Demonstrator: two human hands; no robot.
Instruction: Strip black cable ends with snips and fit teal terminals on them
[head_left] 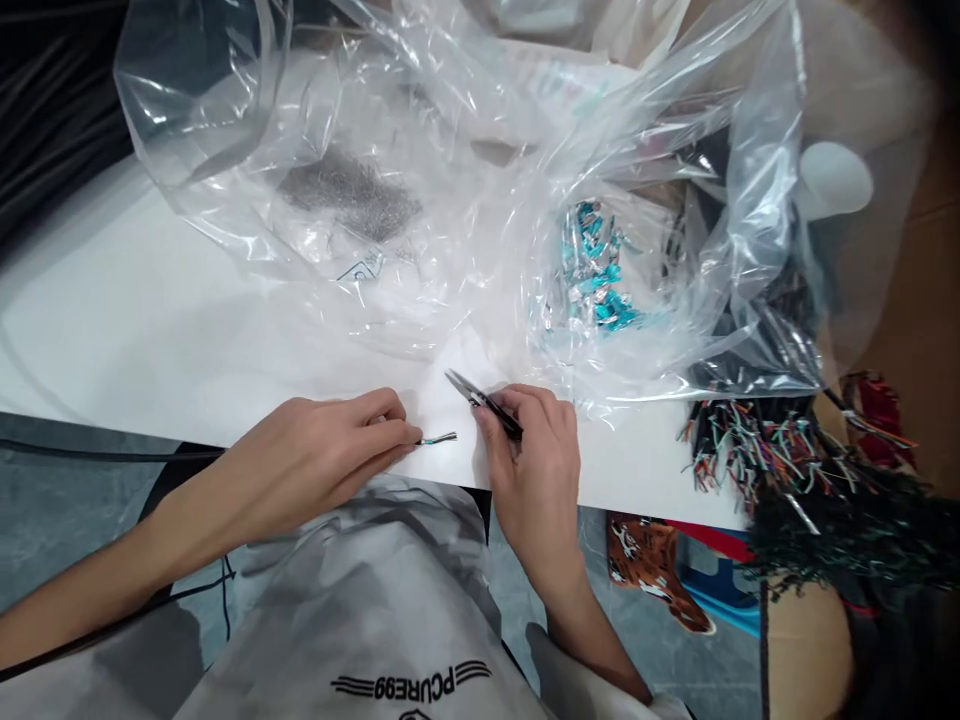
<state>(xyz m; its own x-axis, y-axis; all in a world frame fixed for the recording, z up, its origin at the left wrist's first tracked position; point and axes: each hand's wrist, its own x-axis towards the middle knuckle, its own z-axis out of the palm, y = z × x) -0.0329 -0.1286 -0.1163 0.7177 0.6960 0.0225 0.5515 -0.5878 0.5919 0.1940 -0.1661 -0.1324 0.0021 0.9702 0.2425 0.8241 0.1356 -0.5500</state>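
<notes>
Left hand lay palm down, forearm bare and angled in from lower left, fingertips pinched together and pointing right. Right hand stood close beside it, not touching, wrist bent, fingers curled closed, thumb pressed inward, forearm rising from below.

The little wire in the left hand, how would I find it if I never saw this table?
Start at the white table and go to its near edge, where the two hands meet. The left hand pinches a short thin wire with a teal sleeve and bare silvery tip, pointing toward the small metal snips in the right hand. It lies alone, unlike the tangled bundle of multicoloured wires at the right.
</notes>
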